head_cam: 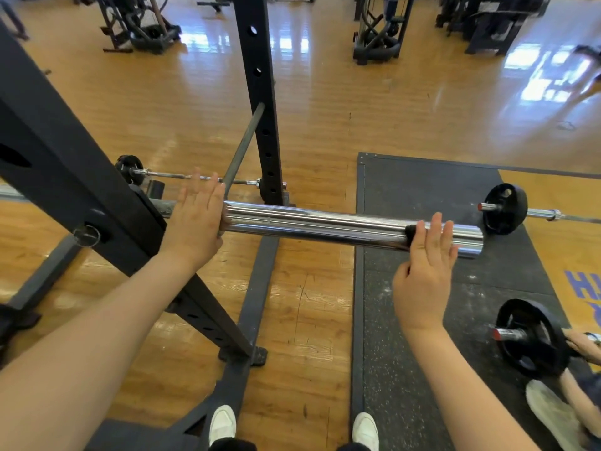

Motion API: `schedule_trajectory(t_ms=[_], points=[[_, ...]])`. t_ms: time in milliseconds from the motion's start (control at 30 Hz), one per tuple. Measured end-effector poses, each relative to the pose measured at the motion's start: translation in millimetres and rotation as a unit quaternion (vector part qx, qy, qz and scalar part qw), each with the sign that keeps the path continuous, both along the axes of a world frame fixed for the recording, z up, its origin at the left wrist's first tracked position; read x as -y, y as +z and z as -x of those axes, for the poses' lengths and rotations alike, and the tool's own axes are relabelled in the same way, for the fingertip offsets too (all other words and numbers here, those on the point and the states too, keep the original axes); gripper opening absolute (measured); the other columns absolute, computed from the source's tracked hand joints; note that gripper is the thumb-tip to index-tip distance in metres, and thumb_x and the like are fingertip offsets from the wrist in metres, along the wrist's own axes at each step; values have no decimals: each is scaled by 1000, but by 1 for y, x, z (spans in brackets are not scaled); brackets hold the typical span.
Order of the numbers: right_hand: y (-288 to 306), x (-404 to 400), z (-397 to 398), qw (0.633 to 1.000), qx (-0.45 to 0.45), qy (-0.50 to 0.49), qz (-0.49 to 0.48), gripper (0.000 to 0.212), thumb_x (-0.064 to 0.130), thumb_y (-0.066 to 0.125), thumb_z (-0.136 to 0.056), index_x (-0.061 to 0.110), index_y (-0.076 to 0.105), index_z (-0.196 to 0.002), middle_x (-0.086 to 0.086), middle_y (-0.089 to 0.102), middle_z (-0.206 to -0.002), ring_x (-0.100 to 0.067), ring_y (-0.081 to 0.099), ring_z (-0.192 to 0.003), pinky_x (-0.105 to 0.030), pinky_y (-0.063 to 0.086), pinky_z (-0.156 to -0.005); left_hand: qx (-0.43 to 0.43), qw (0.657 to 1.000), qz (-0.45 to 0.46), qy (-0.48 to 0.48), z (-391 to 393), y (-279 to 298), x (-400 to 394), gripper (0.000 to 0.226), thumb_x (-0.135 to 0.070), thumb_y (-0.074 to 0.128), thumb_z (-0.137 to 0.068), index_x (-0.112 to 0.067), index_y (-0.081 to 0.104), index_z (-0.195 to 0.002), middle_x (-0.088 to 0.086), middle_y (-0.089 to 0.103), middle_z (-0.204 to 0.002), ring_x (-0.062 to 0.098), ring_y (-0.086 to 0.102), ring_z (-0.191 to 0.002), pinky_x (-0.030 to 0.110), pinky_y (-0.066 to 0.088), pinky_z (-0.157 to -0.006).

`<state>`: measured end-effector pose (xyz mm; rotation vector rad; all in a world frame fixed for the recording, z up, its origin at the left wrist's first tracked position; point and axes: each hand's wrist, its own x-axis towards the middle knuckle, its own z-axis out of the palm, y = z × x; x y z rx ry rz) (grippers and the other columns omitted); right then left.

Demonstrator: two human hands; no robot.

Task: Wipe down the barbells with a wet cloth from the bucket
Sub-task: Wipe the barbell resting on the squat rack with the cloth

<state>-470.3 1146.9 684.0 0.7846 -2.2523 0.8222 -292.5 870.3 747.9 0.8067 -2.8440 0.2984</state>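
A chrome barbell sleeve (325, 224) is seen lying level across the middle of the view, carried on a dark squat rack (260, 102) whose upright stands just behind its left end. The left hand (195, 219) is laid flat against the sleeve's inner end, fingers straight and together. The right hand (426, 271) is held near the sleeve's outer end with fingers spread and straight, their tips resting over the chrome; something small and dark (411, 231) is seen under the forefinger, and whether it is a cloth cannot be told. Two further barbells with black plates (504, 208) (533, 336) are seen on the black rubber mat (422, 190) toward its right edge, and another (130, 169) lies on the wooden floor (325, 109) behind the rack. White shoes (222, 424) are visible at the bottom edge.
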Motion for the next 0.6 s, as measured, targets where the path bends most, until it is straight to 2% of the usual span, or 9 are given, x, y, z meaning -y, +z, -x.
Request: schedule_trajectory(t_ms=[133,200,367,500,600], points=[[-8,12,-18,996,-30,69,-47,55,-5,29,-86,-3,30,-140,-20,30,-147,-21,2,-145,-40,2,-118,5,999,-31,4,1,7,-2,88,-11,74,-76,-4,23,-146,13,14,-157,32,-3,-146,39,-4,-115],[-11,3,-14,997,-22,60,-42,54,-4,30,-85,-2,33,-139,-18,30,-147,-17,1,-145,-40,1,-119,10,999,-46,1,1,9,-1,86,-11,73,-77,-6,23,-146,11,11,-158,31,-5,-146,39,-3,-116],[-1,1,1,1000,-15,6,-12,54,-7,31,-82,-7,39,-135,-18,31,-145,-23,14,-140,-35,-2,-118,40,997,-62,-6,4,15,3,86,-15,75,-75,-8,24,-144,11,10,-158,31,-5,-146,42,1,-117],[-5,11,-9,997,-38,58,-39,52,-6,30,-85,-4,40,-136,-20,36,-143,-19,5,-144,-39,2,-118,47,997,-66,-8,3,17,4,87,-16,75,-75,-9,24,-145,11,9,-158,31,-4,-146,41,1,-117],[-2,-6,0,999,-9,14,-30,54,-6,34,-82,-3,43,-135,-17,35,-145,-26,17,-140,-43,1,-117,57,995,-80,-6,4,19,4,89,-15,76,-75,-9,23,-146,11,8,-158,30,-5,-146,42,2,-117]])
